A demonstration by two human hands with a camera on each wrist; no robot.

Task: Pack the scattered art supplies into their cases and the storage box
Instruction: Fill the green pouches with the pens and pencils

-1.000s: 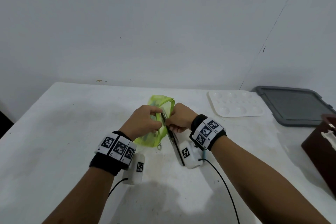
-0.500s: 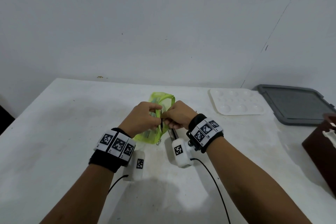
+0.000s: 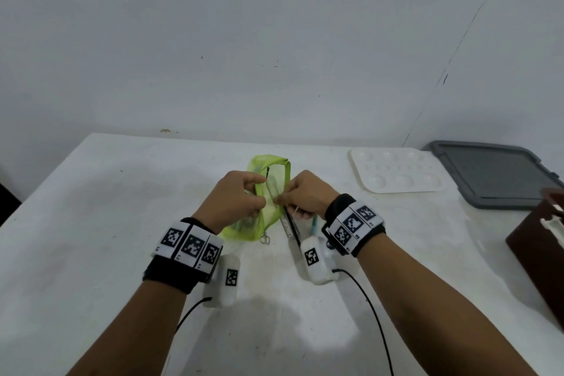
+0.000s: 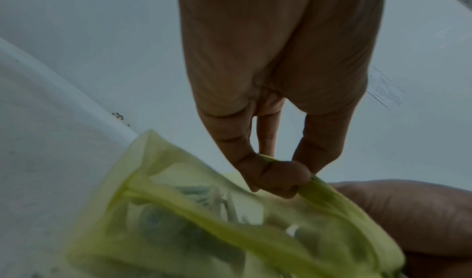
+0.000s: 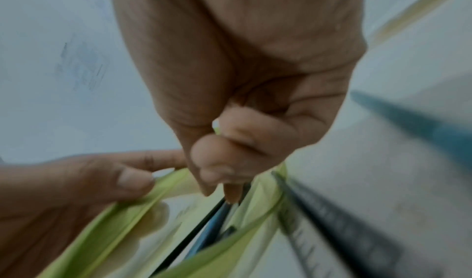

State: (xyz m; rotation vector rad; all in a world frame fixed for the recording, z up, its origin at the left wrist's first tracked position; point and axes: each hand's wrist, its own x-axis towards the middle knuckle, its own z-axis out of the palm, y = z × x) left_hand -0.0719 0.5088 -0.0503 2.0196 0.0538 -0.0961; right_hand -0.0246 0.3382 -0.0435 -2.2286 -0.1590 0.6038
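A lime-green mesh pouch point(image 3: 270, 183) lies mid-table with its mouth pulled wide. My left hand point(image 3: 235, 201) pinches the pouch's left rim between thumb and fingers point(image 4: 278, 173). On the other side my right hand point(image 3: 302, 195) pinches the right rim point(image 5: 217, 171). Dark and blue pens point(image 5: 212, 221) lie inside the pouch point(image 5: 114, 217), and more blurred items show through the mesh point(image 4: 204, 221). A clear ruler point(image 3: 288, 227) point(image 5: 332, 221) lies on the table just right of the pouch, under my right wrist. A blue pen point(image 3: 314, 226) point(image 5: 421, 124) lies beside the ruler.
A white paint palette point(image 3: 396, 172) sits at the back right, with a grey lid point(image 3: 494, 174) beyond it. A dark brown box point(image 3: 540, 253) stands at the right edge. The white table point(image 3: 106, 207) ends at the wall behind.
Both hands have drawn apart a little, so the pouch mouth gapes wider. More of the ruler and the blue pen shows beside my right wrist.
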